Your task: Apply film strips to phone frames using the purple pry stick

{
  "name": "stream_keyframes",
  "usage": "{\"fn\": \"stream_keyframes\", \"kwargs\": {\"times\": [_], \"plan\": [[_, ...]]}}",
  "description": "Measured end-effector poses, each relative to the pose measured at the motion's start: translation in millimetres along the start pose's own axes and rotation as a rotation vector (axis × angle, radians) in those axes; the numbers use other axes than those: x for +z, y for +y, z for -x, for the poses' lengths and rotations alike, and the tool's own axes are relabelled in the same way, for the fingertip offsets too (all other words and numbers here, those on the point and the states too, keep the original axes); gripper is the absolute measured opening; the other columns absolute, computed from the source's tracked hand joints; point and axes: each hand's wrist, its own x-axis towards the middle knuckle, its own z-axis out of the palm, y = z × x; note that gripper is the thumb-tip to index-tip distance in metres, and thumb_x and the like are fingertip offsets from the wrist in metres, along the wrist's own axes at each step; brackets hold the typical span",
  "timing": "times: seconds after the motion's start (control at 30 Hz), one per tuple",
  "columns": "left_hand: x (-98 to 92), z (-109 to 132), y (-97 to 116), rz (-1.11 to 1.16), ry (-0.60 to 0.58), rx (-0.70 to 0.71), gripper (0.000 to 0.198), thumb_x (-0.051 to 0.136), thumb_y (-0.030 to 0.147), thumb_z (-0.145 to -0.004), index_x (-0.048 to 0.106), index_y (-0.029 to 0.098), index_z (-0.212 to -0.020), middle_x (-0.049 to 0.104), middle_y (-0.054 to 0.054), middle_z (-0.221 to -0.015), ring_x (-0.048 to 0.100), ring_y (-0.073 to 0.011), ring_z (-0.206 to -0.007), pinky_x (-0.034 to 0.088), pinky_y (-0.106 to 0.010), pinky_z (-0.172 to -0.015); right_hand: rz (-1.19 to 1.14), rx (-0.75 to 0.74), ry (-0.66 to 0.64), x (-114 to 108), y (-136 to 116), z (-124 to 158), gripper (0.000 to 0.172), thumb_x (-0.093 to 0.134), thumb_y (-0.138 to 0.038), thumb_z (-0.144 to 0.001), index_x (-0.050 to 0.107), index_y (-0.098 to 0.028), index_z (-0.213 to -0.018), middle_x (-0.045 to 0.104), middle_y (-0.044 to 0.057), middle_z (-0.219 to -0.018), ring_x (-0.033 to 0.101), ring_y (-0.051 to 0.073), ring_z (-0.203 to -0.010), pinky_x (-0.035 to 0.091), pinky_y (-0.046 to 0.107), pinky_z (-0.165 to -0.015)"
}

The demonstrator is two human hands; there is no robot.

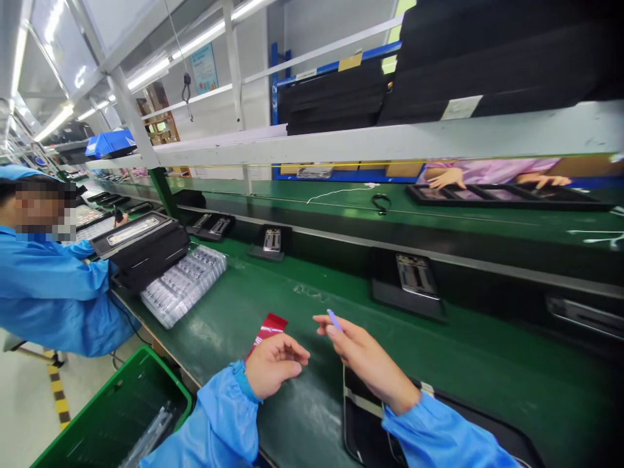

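Note:
My right hand [365,361] pinches a small lavender plastic piece [334,319] between thumb and forefinger, above the green bench [297,292]. My left hand [275,366] has its fingers loosely curved and the thumb apart, with nothing visible in it. Beside and partly behind the left hand is a red packet [273,325] with white print. Under my right forearm lies a black tray [358,432], holding what looks like a phone frame. The forearm and sleeve hide much of that tray.
Black trays with phone frames [412,276] stand along the conveyor. A clear blister tray [188,283] lies left, near a seated co-worker in blue [53,292]. A green bin [112,416] stands lower left. Across the line, another person's hands [446,178] touch a long black tray [507,196].

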Motion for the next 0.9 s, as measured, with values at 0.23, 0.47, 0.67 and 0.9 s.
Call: {"fn": "stream_keyframes", "kwargs": {"times": [0.23, 0.47, 0.67, 0.9], "plan": [[-59.6, 7.5, -7.2, -0.485, 0.519, 0.131, 0.027, 0.073, 0.022, -0.072, 0.066, 0.023, -0.098, 0.063, -0.004, -0.104, 0.057, -0.0262, -0.105, 0.044, -0.044, -0.097, 0.182, 0.015, -0.075, 26.1, 1.2, -23.8, 0.044, 0.07, -0.055, -0.073, 0.071, -0.02, -0.101, 0.07, 0.003, -0.081, 0.06, 0.019, -0.075, 0.044, 0.033, -0.074], [-69.5, -34.2, -16.6, -0.554, 0.327, 0.111, 0.05, 0.079, 0.027, -0.068, 0.062, 0.022, -0.115, 0.063, -0.007, -0.117, 0.055, -0.0284, -0.116, 0.038, -0.047, -0.106, 0.086, 0.19, -0.159, 76.4, 4.2, -50.5, 0.047, 0.05, -0.059, -0.092, 0.064, -0.017, -0.107, 0.06, -0.003, -0.066, 0.046, 0.007, -0.047, 0.036, 0.022, -0.046], [-62.5, -27.6, -18.7, -0.451, 0.158, 0.078, 0.047, 0.079, 0.027, -0.071, 0.061, 0.02, -0.114, 0.068, -0.006, -0.112, 0.061, -0.0238, -0.106, 0.046, -0.035, -0.09, -0.088, 0.183, -0.074, 97.4, 7.4, -39.7, 0.026, 0.062, -0.041, -0.087, 0.062, -0.016, -0.088, 0.062, -0.003, -0.071, 0.056, 0.01, -0.059, 0.046, 0.024, -0.057], [-20.7, -13.6, 11.8, -0.188, -0.044, 0.128, 0.049, 0.085, 0.029, -0.066, 0.065, 0.017, -0.109, 0.071, -0.005, -0.098, 0.065, -0.0175, -0.083, 0.049, -0.029, -0.079, -0.181, 0.085, 0.018, 67.0, 9.8, 41.4, 0.025, 0.067, -0.045, -0.075, 0.057, -0.022, -0.073, 0.059, -0.003, -0.07, 0.053, 0.013, -0.068, 0.043, 0.024, -0.066]]}}
